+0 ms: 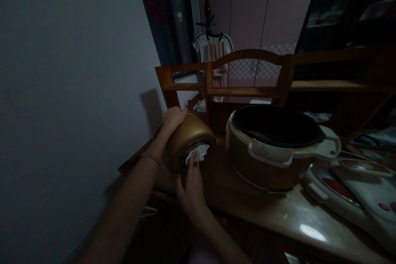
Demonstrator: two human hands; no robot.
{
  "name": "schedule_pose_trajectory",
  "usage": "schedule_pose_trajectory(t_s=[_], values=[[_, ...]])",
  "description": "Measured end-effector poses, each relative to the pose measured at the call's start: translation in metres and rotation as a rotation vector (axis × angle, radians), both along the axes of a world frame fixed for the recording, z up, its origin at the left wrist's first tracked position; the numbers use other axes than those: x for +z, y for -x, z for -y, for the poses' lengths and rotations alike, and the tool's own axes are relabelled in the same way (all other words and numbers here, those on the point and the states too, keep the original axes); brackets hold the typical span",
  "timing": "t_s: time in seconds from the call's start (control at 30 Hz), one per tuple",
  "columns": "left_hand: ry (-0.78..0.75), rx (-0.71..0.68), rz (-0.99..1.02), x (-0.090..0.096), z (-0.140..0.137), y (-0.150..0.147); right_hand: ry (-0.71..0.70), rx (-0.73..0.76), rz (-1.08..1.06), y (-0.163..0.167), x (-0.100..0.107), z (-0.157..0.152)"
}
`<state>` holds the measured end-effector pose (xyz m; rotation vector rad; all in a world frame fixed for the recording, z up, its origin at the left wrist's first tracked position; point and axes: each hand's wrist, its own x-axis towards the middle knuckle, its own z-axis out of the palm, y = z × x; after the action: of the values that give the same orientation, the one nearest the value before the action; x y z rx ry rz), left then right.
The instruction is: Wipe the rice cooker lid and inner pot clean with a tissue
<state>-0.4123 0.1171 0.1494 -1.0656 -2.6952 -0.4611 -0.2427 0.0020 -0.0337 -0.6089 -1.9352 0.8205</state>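
One golden housing (194, 128) tipped on its side

Its shell was rounded and smooth, a satin gold that caught a soft band of light along the curve and darkened toward the bottom. One round end, turned toward the person, was dark and bordered by a broad rim; its finer details were too dim to make out. The housing lay tilted at the left end of a brown wooden desk (213, 181), near the plain pale wall (77, 90).

The left hand (175, 116) gripped its upper edge, a thin bracelet (150, 156) circling the wrist. The right hand (193, 187) held a crumpled white tissue (201, 153) — thin, soft and creased — pressed with the fingertips against the dark end.

Just to the right, well within reach, stood a wide, drum-shaped cooker (247, 169) with a dull gold side, a cream collar and a looped front handle (270, 157). Inside sat a matte black bowl (275, 126). Farther right lay a pale, glossy lid (359, 189) with a reddish panel (340, 189) and a pink button (383, 206). Behind rose a wooden shelf unit (247, 91), its top rail arched; the desk's varnish shone in one bright patch.
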Motion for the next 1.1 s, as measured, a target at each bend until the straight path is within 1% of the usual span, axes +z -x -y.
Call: schedule_pose_trajectory(t_s=[0.13, 0.3, 0.47, 0.57, 0.63, 0.77, 0.97, 1.1], values=[[-0.004, 0.0, -0.002, 0.002, 0.002, -0.003, 0.005, 0.005, 0.041, 0.0, -0.008, 0.005], [-0.007, -0.001, -0.006, 0.003, 0.006, -0.006, 0.051, -0.018, 0.019, 0.001, -0.018, -0.001], [-0.007, -0.001, -0.013, 0.004, 0.006, -0.008, 0.038, -0.016, -0.019, 0.0, -0.009, -0.003], [-0.007, 0.0, -0.018, 0.004, 0.006, -0.009, 0.02, -0.013, -0.009, -0.001, -0.003, 0.001], [-0.006, 0.002, -0.02, 0.004, 0.006, -0.008, 0.018, -0.01, 0.01, -0.001, -0.003, 0.003], [-0.005, 0.008, -0.022, 0.002, 0.004, -0.005, 0.009, -0.015, 0.042, 0.0, -0.011, 0.004], [-0.002, 0.009, -0.017, 0.0, 0.002, -0.001, 0.041, -0.04, 0.02, 0.001, -0.028, 0.001], [-0.004, 0.008, -0.017, -0.001, 0.002, 0.0, 0.05, -0.033, 0.016, 0.0, -0.03, -0.002]])
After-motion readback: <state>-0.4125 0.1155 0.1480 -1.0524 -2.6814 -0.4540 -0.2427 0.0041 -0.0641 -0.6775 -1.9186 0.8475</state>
